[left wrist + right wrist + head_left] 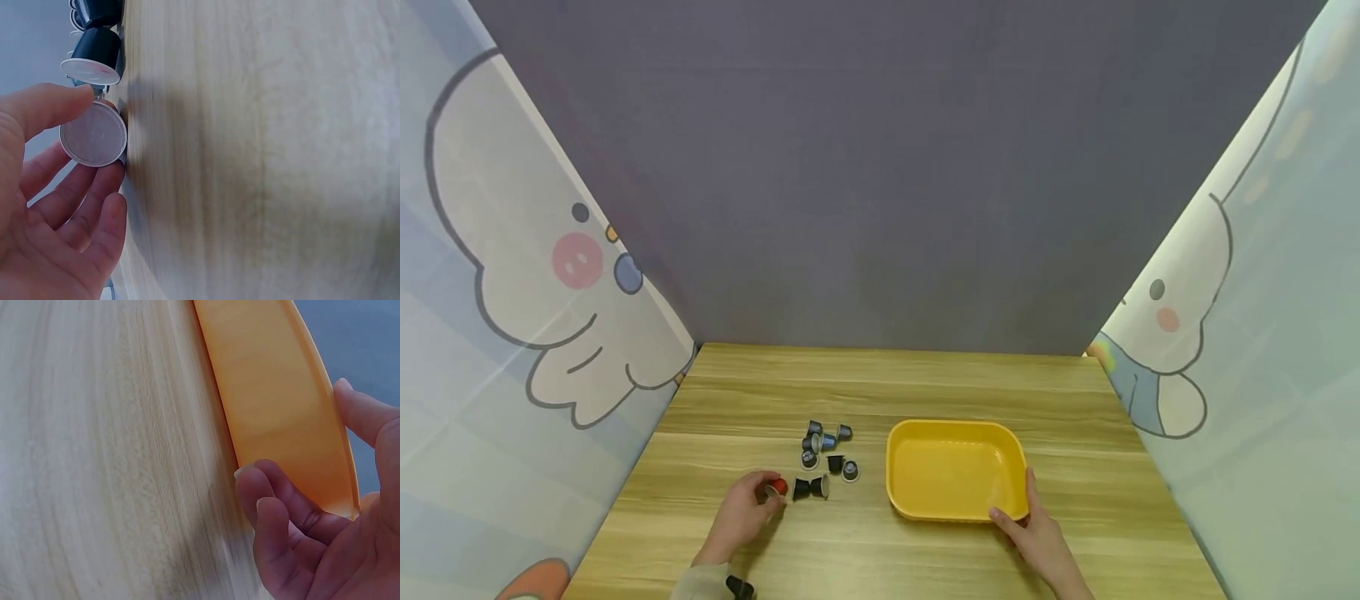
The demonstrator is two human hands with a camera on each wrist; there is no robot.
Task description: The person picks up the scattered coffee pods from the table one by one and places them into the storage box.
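Observation:
At the left of the table, my left hand [745, 510] holds a red coffee capsule [780, 485] between thumb and fingers. In the left wrist view the round pale lid of this capsule [94, 135] faces the camera, and its body is mostly hidden. Two black capsules [810, 487] lie just right of that hand. My right hand [1039, 540] grips the near right corner of a yellow plastic tray [953, 477]. Its thumb is at the rim and its other fingers bend against the outer wall [275, 394].
Several more capsules, dark, grey and one blue [828, 442], lie loosely grouped between the left hand and the tray. The wooden table [880, 383] meets a dark grey backdrop [880, 208] behind. Cartoon-printed sheets [497, 333] hang on both sides.

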